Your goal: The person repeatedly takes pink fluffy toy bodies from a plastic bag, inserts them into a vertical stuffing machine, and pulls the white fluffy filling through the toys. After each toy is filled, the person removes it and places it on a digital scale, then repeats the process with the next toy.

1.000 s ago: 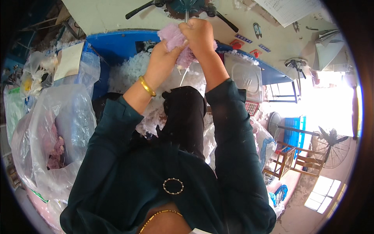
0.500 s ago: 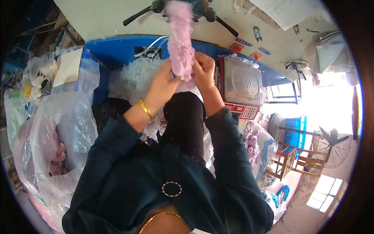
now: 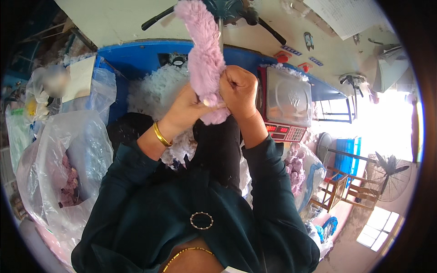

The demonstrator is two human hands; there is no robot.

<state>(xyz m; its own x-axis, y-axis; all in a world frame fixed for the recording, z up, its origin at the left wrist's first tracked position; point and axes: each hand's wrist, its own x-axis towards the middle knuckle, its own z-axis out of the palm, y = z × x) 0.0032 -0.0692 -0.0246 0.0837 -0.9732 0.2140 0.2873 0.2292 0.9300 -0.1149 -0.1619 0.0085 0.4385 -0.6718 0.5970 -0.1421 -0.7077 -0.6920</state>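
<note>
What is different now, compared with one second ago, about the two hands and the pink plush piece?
The left hand and right hand have moved from near the metal nozzle toward the lap. The pink plush piece, bunched up before, now extends lengthwise, its free end pointing away from the body. The left hand still holds it. The scale display has come into view. The clear bag at left stayed.

ahead of you runs a table [image 3: 114, 22] with a pale top and a blue front. on your right, strong white light [image 3: 393, 120] washes out part of the room. near it are a wooden chair [image 3: 337, 185], a blue crate [image 3: 349, 157] and a large caged fan [image 3: 389, 170]. the wall [image 3: 348, 227] (rather blotchy) has a bright paned window [image 3: 378, 227]. the pinkish strip [image 3: 48, 239] low on your left may be floor.
</note>
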